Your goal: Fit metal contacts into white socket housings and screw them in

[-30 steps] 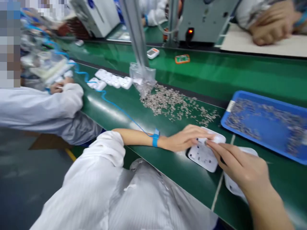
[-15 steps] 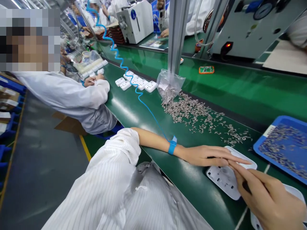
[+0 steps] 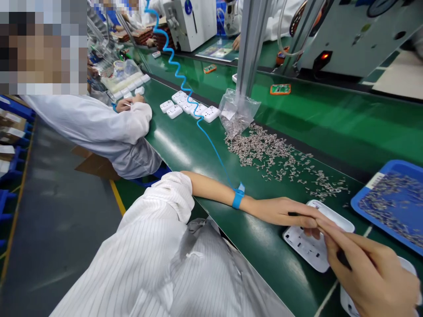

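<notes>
A white plastic socket housing (image 3: 306, 248) with several slots and holes lies on the green work surface under my hands. My left hand (image 3: 294, 213), a blue strap round its wrist, reaches over it with fingers pressed together and their tips bent down. From the lower right, my right hand (image 3: 370, 268) meets it; its thumb and index finger are drawn into a pinch against the left fingertips. Whatever the fingers hold is hidden. A second white housing (image 3: 346, 301) sits partly beneath my right hand.
Small metal parts (image 3: 264, 147) lie heaped beyond my left arm, by a clear plastic bag (image 3: 236, 116). More fill a blue tray (image 3: 370, 187) at right. White sockets (image 3: 190, 105) stand farther off. A coiled blue cord (image 3: 211, 143) runs to my wrist. A co-worker (image 3: 99, 127) sits at left.
My left fingers have bent downward, and the hands sit closer together over the housing. The view has shifted slightly. A second orange-edged board now shows on the far belt.
</notes>
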The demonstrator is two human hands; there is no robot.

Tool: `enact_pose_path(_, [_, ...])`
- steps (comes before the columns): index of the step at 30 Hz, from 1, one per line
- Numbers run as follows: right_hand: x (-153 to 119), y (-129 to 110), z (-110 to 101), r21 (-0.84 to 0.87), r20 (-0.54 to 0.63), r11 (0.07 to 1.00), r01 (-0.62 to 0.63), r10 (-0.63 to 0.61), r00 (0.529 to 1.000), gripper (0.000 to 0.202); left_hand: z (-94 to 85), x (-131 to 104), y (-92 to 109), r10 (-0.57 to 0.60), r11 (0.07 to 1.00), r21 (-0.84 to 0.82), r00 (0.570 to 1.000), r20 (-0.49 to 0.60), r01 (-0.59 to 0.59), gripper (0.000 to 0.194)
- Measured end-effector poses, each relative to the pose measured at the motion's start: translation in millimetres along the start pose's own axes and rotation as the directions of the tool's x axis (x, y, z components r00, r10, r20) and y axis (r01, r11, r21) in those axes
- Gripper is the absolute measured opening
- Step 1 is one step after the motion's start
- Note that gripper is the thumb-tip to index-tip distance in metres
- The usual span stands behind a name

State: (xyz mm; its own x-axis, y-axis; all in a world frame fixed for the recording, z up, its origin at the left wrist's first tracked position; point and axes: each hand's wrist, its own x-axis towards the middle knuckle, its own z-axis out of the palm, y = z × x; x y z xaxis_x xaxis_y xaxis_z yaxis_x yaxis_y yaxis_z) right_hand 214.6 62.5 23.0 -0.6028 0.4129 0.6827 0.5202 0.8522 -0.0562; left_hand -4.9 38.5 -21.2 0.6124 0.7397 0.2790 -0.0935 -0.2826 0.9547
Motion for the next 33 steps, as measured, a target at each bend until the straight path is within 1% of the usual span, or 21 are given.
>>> enact_pose_path(1, [5.0,-3.0,-1.5,-0.037,-0.061,0.992,0.121,-0.123,0.991,0.027,0.0,-0.5,2.2,0.008,1.0,-0.004,1.0,-0.008,-0.008,0.041])
enact_pose_path(2, [9.5,-6.3,-3.1,-0.078,-0.1,0.972,0.22,-0.227,0.969,0.035,0.1,-1.0,4.6,0.021,1.0,-0.017,1.0,-0.022,-0.021,0.038])
enact_pose_path(3, [13.2,-9.5,-4.6,-0.106,-0.115,0.954,0.28,-0.291,0.95,0.042,0.3,-1.6,6.9,0.036,0.999,-0.037,0.999,-0.04,-0.037,0.036])
enact_pose_path(4, [15.8,-12.5,-5.9,-0.109,-0.098,0.949,0.294,-0.305,0.947,0.047,0.5,-2.3,9.1,0.048,0.997,-0.059,0.997,-0.054,-0.051,0.035])
enact_pose_path(5, [17.3,-15.1,-7.0,-0.096,-0.07,0.952,0.291,-0.298,0.952,0.047,0.9,-3.0,10.8,0.057,0.995,-0.084,0.996,-0.067,-0.062,0.033])
enact_pose_path(7, [17.5,-18.5,-8.5,-0.059,-0.018,0.962,0.266,-0.267,0.963,0.039,2.1,-4.5,12.6,0.055,0.99,-0.127,0.994,-0.09,-0.066,0.033])
enact_pose_path(9, [15.9,-19.8,-9.4,-0.038,0.008,0.969,0.245,-0.245,0.969,0.032,3.7,-5.8,11.8,0.03,0.986,-0.161,0.992,-0.119,-0.049,0.033])
enact_pose_path(12, [14.6,-19.6,-10.4,-0.036,0.026,0.972,0.232,-0.232,0.972,0.031,6.7,-6.6,7.3,-0.013,0.974,-0.224,0.979,-0.203,-0.034,0.031])
enact_pose_path(14, [15.3,-19.3,-11.3,-0.048,0.051,0.972,0.229,-0.226,0.973,0.031,8.4,-6.4,5.1,-0.049,0.972,-0.233,0.967,-0.252,-0.011,0.033])
enact_pose_path(18, [17.8,-20.3,-13.1,-0.059,0.088,0.98,0.189,-0.184,0.979,0.029,9.3,-5.7,7.0,-0.101,0.986,-0.155,0.952,-0.29,0.057,0.034])
enact_pose_path(23, [18.5,-25.0,-12.4,-0.029,0.135,0.995,0.099,-0.094,0.986,0.019,8.6,-6.5,11.2,-0.058,0.997,0.024,0.942,-0.33,0.07,0.03])
enact_pose_path(26, [17.3,-27.9,-11.0,-0.038,0.184,0.999,0.02,-0.013,0.983,0.01,9.4,-7.4,13.5,-0.05,0.996,0.048,0.946,-0.319,0.069,0.026])
enact_pose_path(30, [16.1,-31.0,-10.4,-0.115,0.291,0.991,-0.072,0.102,0.951,0.024,8.7,-8.2,19.9,-0.026,0.989,0.129,0.949,-0.315,0.07,0.019])
enact_pose_path(33, [16.5,-33.0,-11.3,-0.138,0.365,0.984,-0.112,0.156,0.918,0.032,7.1,-8.4,24.7,0.015,0.971,0.229,0.947,-0.32,0.062,0.015])
